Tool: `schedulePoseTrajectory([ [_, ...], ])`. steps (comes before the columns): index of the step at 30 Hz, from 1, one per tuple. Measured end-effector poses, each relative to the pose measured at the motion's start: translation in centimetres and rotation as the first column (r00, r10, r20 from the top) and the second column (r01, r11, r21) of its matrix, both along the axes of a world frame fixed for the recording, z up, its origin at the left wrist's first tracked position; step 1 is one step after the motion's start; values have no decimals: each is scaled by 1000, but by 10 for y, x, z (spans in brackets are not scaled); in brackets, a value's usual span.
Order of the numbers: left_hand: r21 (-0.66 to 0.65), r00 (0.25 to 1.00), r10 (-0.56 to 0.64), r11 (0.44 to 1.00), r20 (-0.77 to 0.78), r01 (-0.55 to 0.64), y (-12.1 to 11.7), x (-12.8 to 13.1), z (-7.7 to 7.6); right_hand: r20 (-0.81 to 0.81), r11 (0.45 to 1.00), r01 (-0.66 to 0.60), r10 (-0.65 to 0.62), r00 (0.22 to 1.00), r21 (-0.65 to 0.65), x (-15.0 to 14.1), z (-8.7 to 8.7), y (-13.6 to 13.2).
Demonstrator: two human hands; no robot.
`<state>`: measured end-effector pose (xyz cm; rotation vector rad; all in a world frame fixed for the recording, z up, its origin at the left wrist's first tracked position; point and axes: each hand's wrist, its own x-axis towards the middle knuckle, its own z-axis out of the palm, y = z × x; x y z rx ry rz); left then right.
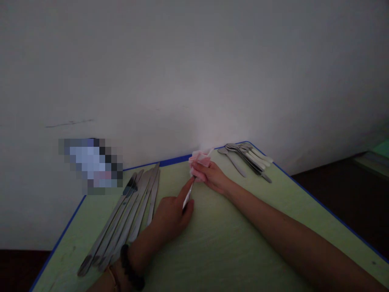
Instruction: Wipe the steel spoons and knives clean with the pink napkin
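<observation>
My left hand is closed on the handle of a metal piece of cutlery, which slants up and away from me. My right hand grips a crumpled pink and white cloth wrapped around the far end, so the cutlery's head is hidden. Both hands are close together above the middle of the table. Beside my left hand lie several long, flat metal utensils, roughly side by side. Beyond my right hand, several metal spoons lie in a group, some with white handles.
The light green table has a blue edge and stands against a pale wall. At its back left corner is a blurred-out, phone-like object. Dark floor shows past the table's right side.
</observation>
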<state>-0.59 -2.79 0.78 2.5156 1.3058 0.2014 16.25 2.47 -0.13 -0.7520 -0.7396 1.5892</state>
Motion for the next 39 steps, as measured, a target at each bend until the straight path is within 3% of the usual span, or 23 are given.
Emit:
schedulePoseTrajectory([
  [39, 36, 1000, 0, 999, 3, -1, 0, 0, -1, 14, 1000, 22, -22, 1000, 6, -2, 2, -1],
])
